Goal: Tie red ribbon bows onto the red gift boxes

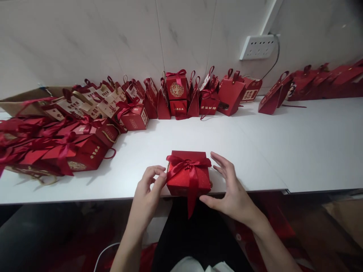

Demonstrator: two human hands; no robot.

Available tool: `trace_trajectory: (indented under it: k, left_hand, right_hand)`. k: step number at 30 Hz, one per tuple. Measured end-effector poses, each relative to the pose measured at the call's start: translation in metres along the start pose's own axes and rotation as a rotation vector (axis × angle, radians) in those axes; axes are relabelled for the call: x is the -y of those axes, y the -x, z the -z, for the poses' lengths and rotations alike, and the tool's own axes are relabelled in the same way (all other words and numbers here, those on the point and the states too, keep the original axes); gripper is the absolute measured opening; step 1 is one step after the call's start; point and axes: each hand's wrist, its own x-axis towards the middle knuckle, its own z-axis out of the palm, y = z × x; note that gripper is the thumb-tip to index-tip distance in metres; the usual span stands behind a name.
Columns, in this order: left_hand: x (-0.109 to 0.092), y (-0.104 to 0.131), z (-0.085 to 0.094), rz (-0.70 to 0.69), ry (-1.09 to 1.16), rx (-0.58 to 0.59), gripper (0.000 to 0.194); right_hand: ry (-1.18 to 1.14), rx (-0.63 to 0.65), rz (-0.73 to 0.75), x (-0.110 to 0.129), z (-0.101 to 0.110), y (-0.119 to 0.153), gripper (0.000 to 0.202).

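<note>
A red gift box (183, 183) sits at the front edge of the white table, right before me. Around it runs a dark red satin ribbon (188, 163), tied in a bow on top, with one tail hanging down the front past the table edge. At the box's left side, my left hand (150, 185) pinches the ribbon's left end between thumb and forefinger. My right hand (231, 189) is spread open at the right side, fingers curved around the box, its thumb near the lower front corner. Whether that thumb touches the box I cannot tell.
Many red gift boxes (82, 151) with ribbons crowd the left of the white table (227, 139). A row of red bags and boxes (231, 94) lines the wall. A white power strip (258, 47) is fixed above them.
</note>
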Motion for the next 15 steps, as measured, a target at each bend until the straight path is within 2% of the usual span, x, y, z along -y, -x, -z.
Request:
trace_trajectory:
  k: [2,4,9,12,15]
  left_hand:
    - [-0.004,0.004,0.002,0.04,0.021,0.049,0.027]
    - [-0.01,0.01,0.004,0.091,0.054,0.08,0.03]
    - [-0.028,0.031,0.006,0.278,0.166,0.163,0.035]
    - [-0.024,0.042,0.001,0.347,0.145,0.285,0.037]
    - [-0.007,0.048,0.001,0.354,0.089,0.428,0.036]
  right_hand:
    - [-0.085,0.101,-0.038,-0.002,-0.003,-0.008,0.096]
    - [-0.156,0.144,-0.063,-0.002,-0.005,-0.012,0.097]
    - [-0.187,0.098,-0.06,-0.001,-0.01,-0.011,0.099]
    - [-0.162,0.047,-0.011,-0.002,-0.013,-0.008,0.097]
    - [-0.128,-0.007,0.042,-0.002,-0.014,-0.004,0.094]
